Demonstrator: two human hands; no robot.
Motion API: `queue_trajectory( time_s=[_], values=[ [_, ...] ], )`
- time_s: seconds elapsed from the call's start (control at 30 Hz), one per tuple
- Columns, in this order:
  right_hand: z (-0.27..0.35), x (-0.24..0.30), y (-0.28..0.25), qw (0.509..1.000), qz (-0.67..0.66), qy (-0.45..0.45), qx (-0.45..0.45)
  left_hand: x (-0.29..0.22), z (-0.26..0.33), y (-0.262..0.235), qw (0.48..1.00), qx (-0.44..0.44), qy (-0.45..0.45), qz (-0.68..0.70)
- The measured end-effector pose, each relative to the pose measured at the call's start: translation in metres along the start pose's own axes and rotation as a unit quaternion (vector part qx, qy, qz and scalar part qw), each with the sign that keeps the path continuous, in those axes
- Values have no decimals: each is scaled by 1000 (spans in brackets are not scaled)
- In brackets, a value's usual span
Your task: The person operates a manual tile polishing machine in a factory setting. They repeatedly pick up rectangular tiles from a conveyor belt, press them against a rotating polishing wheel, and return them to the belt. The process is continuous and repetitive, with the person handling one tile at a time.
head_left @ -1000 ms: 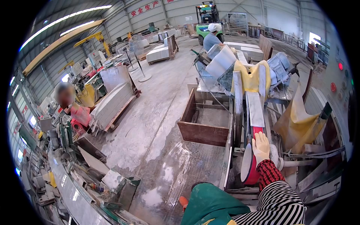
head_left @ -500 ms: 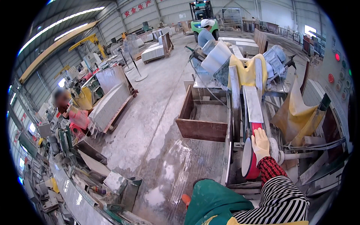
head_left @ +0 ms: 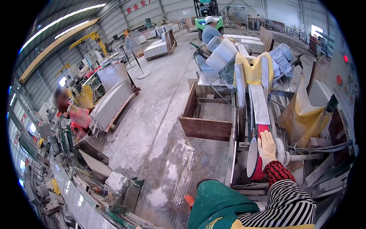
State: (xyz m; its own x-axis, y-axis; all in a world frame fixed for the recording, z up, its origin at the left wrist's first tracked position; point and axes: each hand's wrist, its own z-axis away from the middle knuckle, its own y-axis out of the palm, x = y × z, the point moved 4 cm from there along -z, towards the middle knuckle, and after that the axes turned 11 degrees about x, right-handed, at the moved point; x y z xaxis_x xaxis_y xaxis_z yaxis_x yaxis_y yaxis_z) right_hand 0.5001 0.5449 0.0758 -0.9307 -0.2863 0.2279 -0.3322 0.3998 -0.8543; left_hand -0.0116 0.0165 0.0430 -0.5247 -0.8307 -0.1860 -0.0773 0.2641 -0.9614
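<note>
My right hand [head_left: 267, 146], in a pale cream glove, lies flat on the red belt [head_left: 262, 128] of a narrow conveyor, fingers stretched out and pointing away from me. The belt wraps round a drum [head_left: 251, 158] at the near end, just left of the hand. Ahead of my fingertips a long pale stone strip [head_left: 259, 105] rests on the belt; its far end goes under a yellow cover [head_left: 253, 68] on the machine. Between glove and strip a short stretch of red belt shows. My left hand is out of view.
A brown open-topped box [head_left: 206, 128] stands left of the conveyor. A control panel [head_left: 345, 72] with buttons is at the right, above a hanging yellow sheet [head_left: 303, 118]. Beyond the machine sits a person in a white cap [head_left: 212, 32], before a green forklift [head_left: 206, 21]. Another person [head_left: 65, 103] is far left.
The view has shifted slightly. My right hand stays flat on the red belt, and the stone strip still lies ahead of it.
</note>
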Motion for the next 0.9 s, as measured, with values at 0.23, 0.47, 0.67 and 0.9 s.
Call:
queue_trajectory(
  time_s=[0.23, 0.47, 0.67, 0.9],
  values=[
    [7, 2, 2, 1000, 5, -13, -15, 35, -3, 34, 1000, -1, -2, -19],
    [15, 1, 5, 999, 20, -28, -27, 27, -6, 28, 1000, 10, 0, -25],
    [20, 5, 1, 999, 10, -25, -22, 15, -6, 16, 996, 13, -4, 85],
    [28, -1, 6, 999, 15, -16, -30, -7, -8, 4, 999, 36, 3, -23]
  ],
)
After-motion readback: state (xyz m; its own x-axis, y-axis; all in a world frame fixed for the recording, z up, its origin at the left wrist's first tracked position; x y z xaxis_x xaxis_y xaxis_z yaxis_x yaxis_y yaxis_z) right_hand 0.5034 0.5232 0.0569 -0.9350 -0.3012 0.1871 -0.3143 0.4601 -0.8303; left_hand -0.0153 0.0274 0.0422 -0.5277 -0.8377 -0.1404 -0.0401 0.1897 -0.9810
